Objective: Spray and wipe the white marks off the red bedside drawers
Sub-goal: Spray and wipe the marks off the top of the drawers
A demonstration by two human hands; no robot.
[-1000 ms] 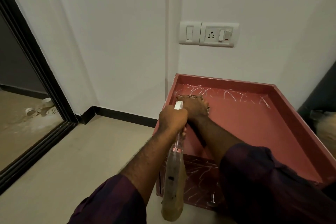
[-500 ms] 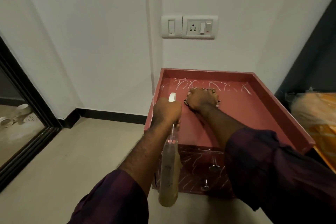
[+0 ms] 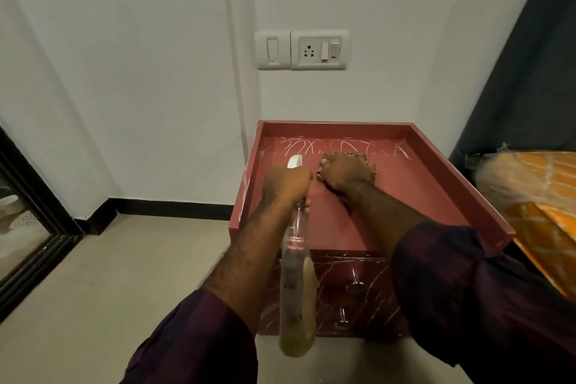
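The red bedside drawers stand against the white wall, with a raised rim round the top. White marks run along the back of the top and over the drawer fronts. My right hand presses a crumpled cloth on the top near the back marks; most of the cloth is hidden under the hand. My left hand grips the neck of a clear spray bottle with a white nozzle and yellowish liquid, held over the top's left side.
A switch and socket plate is on the wall above. A black-framed glass door is at the left. An orange wrapped bed and a dark curtain are at the right. Beige floor lies at the left.
The view has shifted right and up. My right hand with the cloth has slid rightward along the back of the top. The left hand still holds the bottle.
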